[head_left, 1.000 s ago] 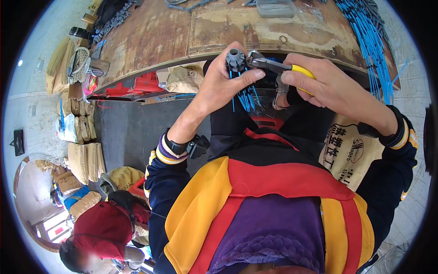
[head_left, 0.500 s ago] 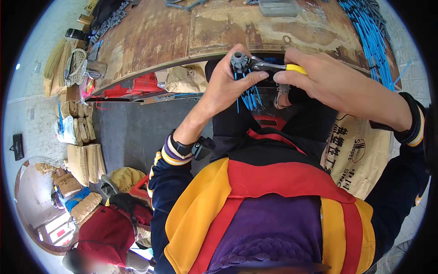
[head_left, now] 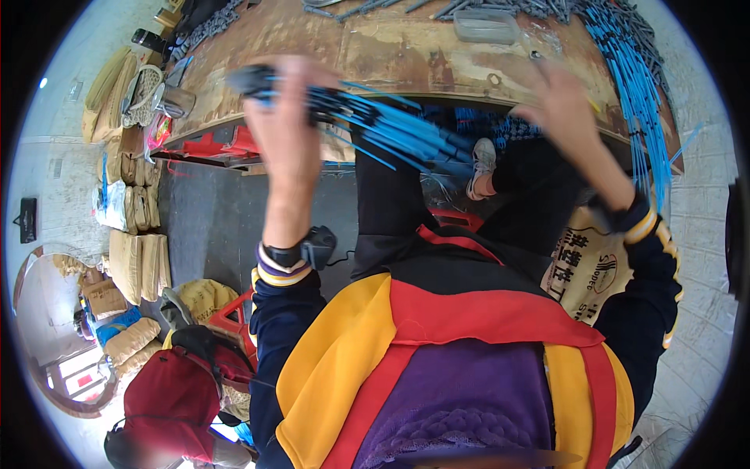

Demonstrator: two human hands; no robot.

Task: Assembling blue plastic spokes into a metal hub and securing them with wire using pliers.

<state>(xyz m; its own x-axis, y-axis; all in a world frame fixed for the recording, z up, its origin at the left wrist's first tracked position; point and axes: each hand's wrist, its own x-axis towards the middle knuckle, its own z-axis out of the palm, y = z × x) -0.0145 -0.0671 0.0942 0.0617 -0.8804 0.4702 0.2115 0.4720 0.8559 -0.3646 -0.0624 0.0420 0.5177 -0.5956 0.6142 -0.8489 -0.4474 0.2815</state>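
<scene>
My left hand [head_left: 285,129], smeared by motion, is closed around the dark grey end of a bundle of thin blue strands [head_left: 406,133]. The bundle stretches right and toward me, over my lap, and its grey end [head_left: 254,80] points left above the table's near edge. Farther right, my right hand [head_left: 566,109] is over the tabletop at yellow-handled pliers. Their metal tip [head_left: 537,56] shows beyond the fingers and a bit of yellow handle [head_left: 594,104] beside the hand. The thumb stands apart, but blur hides whether the fingers grip the pliers.
The worn wooden table [head_left: 391,51] carries grey parts along its back, a clear plastic tray [head_left: 486,27] and a large pile of blue strands [head_left: 637,102] at right. Red items [head_left: 223,143] sit under the table. Behind at lower left is a person in red [head_left: 172,399].
My left hand has swung left with the bundle, which has turned from hanging down to lying sideways. My right hand has moved right with the pliers, away from the bundle.
</scene>
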